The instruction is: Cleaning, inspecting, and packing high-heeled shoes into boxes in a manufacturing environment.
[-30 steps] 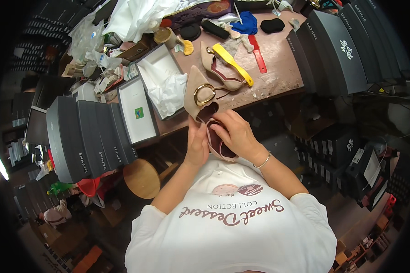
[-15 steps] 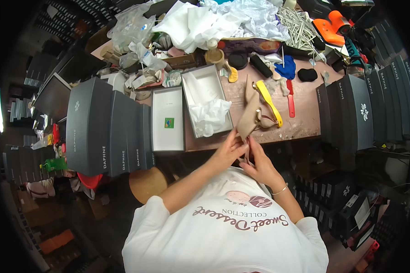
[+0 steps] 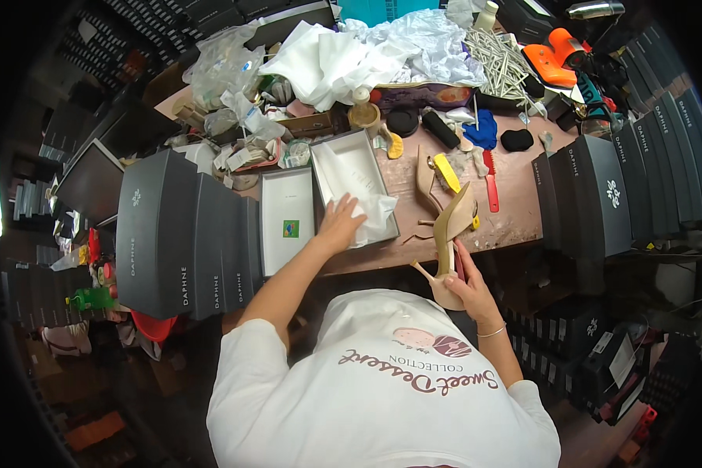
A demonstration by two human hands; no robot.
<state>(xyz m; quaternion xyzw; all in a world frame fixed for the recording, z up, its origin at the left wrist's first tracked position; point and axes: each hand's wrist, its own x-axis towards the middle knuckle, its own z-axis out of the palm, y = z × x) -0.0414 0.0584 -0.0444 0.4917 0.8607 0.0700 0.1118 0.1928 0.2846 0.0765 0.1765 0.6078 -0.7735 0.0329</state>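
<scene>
My right hand (image 3: pixel 474 292) grips a beige high-heeled shoe (image 3: pixel 449 226) by its heel end, in front of the table edge. The sole faces up and the toe points away from me. Its mate, a second beige heeled shoe (image 3: pixel 425 181), lies on the table just beyond, partly behind the first. At the open grey shoebox (image 3: pixel 385 204), my left hand (image 3: pixel 341 225) rests with fingers spread on the white tissue paper (image 3: pixel 376 214). The white-lined lid (image 3: pixel 286 261), with a small green sticker, lies left of the box.
A yellow-handled tool (image 3: pixel 447 173), partly hidden by the held shoe, and a red brush (image 3: pixel 491 187) lie to the right. Stacks of dark shoeboxes stand at left (image 3: pixel 160 234) and right (image 3: pixel 592 195). Crumpled paper (image 3: pixel 312 62) and a heap of pale sticks (image 3: pixel 503 62) fill the back.
My left hand has left the shoe and moved left to the tissue in the box. The held shoe has turned, its sole now showing, and stays in my right hand.
</scene>
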